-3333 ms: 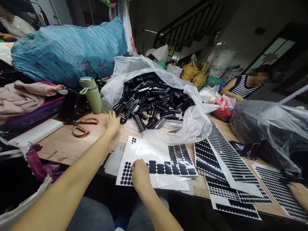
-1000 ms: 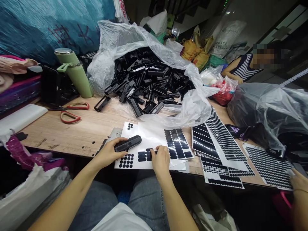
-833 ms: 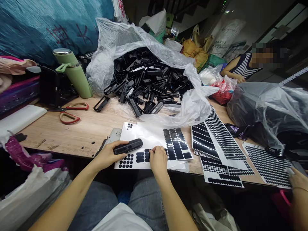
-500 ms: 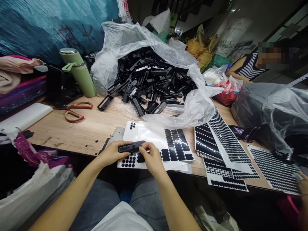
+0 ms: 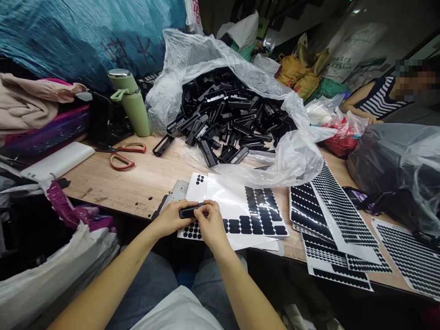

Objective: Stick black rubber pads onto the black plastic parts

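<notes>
A long black plastic part (image 5: pixel 187 211) is held between my two hands above the sticker sheets. My left hand (image 5: pixel 172 219) grips its left end, thumb below and fingers above. Closed in a pinch on its right end, my right hand (image 5: pixel 212 227) covers that end; whether a small sticker is between the fingertips is hidden. Under the hands lies a white sheet of black stickers (image 5: pixel 256 213), ovals at the right and round dots (image 5: pixel 192 231) at the lower left, with bare backing between.
Behind the sheets, an open clear plastic bag (image 5: pixel 292 151) spills many black plastic parts (image 5: pixel 223 119). Red-handled scissors (image 5: pixel 122 160) and a green flask (image 5: pixel 132 107) stand left. More sticker sheets (image 5: pixel 343 206) overlap at right, near a grey plastic bag (image 5: pixel 395 156). A person (image 5: pixel 381 98) sits far right.
The view has swung slightly left, so the table contents appear further right. My right hand has moved closer to my left along the black part and now covers more of it.
</notes>
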Demonstrator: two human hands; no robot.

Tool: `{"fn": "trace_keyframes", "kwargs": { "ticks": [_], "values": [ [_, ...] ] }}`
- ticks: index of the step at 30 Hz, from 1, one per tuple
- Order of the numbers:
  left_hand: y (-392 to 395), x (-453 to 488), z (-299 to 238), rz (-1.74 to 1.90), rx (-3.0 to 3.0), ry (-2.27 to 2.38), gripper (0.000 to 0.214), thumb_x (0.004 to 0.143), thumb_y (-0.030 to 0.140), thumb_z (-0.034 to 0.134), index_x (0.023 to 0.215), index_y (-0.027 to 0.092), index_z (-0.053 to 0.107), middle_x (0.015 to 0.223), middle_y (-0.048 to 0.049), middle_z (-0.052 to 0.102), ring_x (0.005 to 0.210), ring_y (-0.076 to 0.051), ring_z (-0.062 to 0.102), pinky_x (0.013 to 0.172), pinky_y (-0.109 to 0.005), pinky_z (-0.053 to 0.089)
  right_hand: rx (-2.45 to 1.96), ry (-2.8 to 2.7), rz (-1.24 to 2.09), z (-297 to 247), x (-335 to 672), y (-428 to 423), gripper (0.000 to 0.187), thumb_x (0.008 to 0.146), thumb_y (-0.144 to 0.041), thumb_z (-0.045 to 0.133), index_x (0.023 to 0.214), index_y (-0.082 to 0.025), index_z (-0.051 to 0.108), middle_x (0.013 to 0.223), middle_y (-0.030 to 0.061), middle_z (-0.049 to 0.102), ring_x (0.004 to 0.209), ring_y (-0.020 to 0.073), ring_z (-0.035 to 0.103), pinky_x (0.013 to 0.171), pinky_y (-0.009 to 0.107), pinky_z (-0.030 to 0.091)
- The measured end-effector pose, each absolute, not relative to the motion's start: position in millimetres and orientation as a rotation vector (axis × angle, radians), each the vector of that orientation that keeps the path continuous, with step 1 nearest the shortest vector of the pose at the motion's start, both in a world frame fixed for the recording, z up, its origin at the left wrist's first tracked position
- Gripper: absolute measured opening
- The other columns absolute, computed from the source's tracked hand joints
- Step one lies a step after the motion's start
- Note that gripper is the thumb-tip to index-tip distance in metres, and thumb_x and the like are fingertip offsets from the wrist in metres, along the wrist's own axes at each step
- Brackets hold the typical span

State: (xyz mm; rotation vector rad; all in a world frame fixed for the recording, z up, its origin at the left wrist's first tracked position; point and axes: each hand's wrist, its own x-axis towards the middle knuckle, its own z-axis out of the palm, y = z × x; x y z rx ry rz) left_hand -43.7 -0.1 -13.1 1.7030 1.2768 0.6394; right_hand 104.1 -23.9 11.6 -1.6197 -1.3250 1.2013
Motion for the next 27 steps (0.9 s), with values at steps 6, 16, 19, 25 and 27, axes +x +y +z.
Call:
{"fn": "trace_keyframes", "kwargs": {
  "ticks": [6, 16, 19, 25, 27],
  "values": [
    [-2.0, -44.6, -14.3, 0.670, 1.753, 1.275, 0.043, 0.068, 0.023, 0.061, 0.110, 0.016, 0.064, 0.104, -0.0073, 0.067, 0.095, -0.022, 0.061, 0.087, -0.033, 0.047, -1.651, -1.361, 1.126, 8.6, 99.5, -25.4, 0.012, 0.079, -0.019, 0.052, 0.067, -0.018, 0.056, 0.112, 0.0118, 0.047, 0.111, 0.0224, 0.047, 0.094, 0.036, 0.038],
    [-3.1, -47.3, -17.2, 0.696, 1.753, 1.252, 0.042, 0.070, 0.027, 0.061, 0.110, 0.017, 0.064, 0.104, -0.0064, 0.067, 0.096, -0.022, 0.061, 0.086, -0.032, 0.047, -1.656, -1.420, 0.982, 1.7, 94.0, -30.6, 0.012, 0.081, -0.022, 0.049, 0.070, -0.019, 0.053, 0.112, 0.0114, 0.047, 0.113, 0.0230, 0.044, 0.097, 0.039, 0.035],
    [-3.2, -46.0, -18.3, 0.704, 1.739, 1.256, 0.042, 0.069, 0.024, 0.060, 0.110, 0.017, 0.064, 0.103, -0.0060, 0.067, 0.096, -0.021, 0.062, 0.086, -0.032, 0.047, -1.649, -1.466, 0.885, -0.6, 91.5, -32.5, 0.011, 0.080, -0.021, 0.049, 0.070, -0.019, 0.051, 0.109, 0.0107, 0.048, 0.111, 0.0230, 0.045, 0.095, 0.039, 0.034],
    [-13.7, -46.5, 4.5, 0.757, 1.752, 1.348, 0.037, 0.070, 0.022, 0.059, 0.106, 0.018, 0.065, 0.096, -0.0054, 0.068, 0.087, -0.021, 0.064, 0.078, -0.031, 0.051, -1.750, -1.368, 0.729, 2.5, 96.3, -31.7, 0.032, 0.069, -0.040, 0.065, 0.086, -0.020, 0.046, 0.090, 0.0046, 0.051, 0.080, 0.0210, 0.051, 0.072, 0.035, 0.041],
    [-31.4, -70.6, 24.9, 0.907, 1.863, 1.545, 0.037, 0.073, 0.023, 0.058, 0.109, 0.022, 0.064, 0.098, -0.0042, 0.068, 0.090, -0.021, 0.063, 0.081, -0.033, 0.050, -1.724, -1.344, 0.776, 7.7, 102.7, -30.4, 0.039, 0.070, -0.046, 0.063, 0.094, -0.021, 0.045, 0.096, 0.0058, 0.052, 0.080, 0.0204, 0.051, 0.070, 0.033, 0.042]
  ]
}}
